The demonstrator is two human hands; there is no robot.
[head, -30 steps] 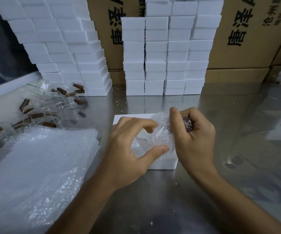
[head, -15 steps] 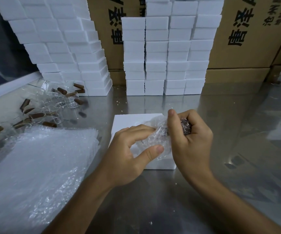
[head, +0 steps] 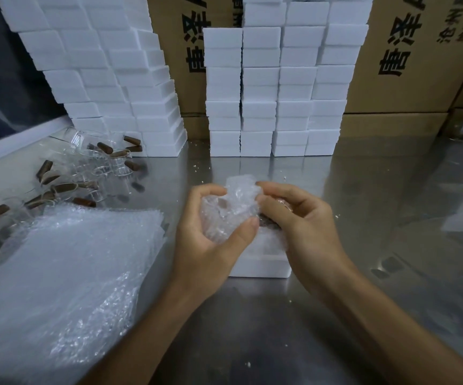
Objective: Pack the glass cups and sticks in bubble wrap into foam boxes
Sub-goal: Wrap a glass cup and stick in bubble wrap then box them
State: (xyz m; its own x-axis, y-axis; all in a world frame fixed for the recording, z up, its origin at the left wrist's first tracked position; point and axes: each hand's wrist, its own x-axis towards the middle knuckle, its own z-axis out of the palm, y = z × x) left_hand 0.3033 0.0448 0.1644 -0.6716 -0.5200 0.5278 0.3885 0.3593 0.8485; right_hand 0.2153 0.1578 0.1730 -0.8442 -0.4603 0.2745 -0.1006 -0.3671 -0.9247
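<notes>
Both hands hold one bubble-wrapped bundle [head: 231, 209] just above an open white foam box [head: 261, 263] at the table's middle. My left hand [head: 211, 234] cups the bundle from the left and below, thumb pressed on its front. My right hand [head: 300, 218] grips its right end, where a dark stick shows faintly under the fingers. The wrap's loose top sticks up between the hands. The cup inside is blurred by the wrap. The box's inside is mostly hidden by my hands.
Loose glass cups [head: 99, 162] with brown sticks [head: 63, 187] lie at the left. A pile of bubble wrap sheets [head: 66, 270] covers the near left. Stacks of foam boxes [head: 275, 87] and cardboard cartons [head: 408, 59] stand at the back of the steel table [head: 391, 190].
The hands have closed in around the bundle and lifted it slightly toward the far side of the box. The left hand now cups the wrap fully rather than pinching its edge.
</notes>
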